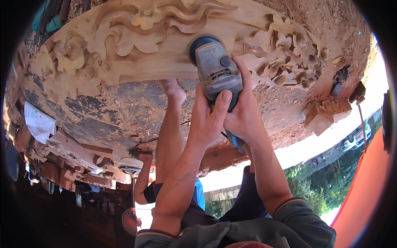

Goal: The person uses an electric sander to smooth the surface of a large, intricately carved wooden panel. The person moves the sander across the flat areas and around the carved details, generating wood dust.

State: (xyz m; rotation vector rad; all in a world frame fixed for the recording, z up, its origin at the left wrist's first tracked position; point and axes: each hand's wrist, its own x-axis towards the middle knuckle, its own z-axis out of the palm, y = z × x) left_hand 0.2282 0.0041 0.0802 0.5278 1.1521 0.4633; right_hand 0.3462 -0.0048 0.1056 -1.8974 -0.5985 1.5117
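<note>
Grey grinder (217, 68): rear part-hid by L hand (208, 120), R hand (244, 113).

Dark, worn floor (93, 106) here, littered with wood shavings (335, 18); a small carved wooden block (324, 115) sits on it, off right.

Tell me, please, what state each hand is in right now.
Left hand: closed, holding the grey grinder from its left side.
Right hand: closed, holding the same grinder from its right side.
</note>
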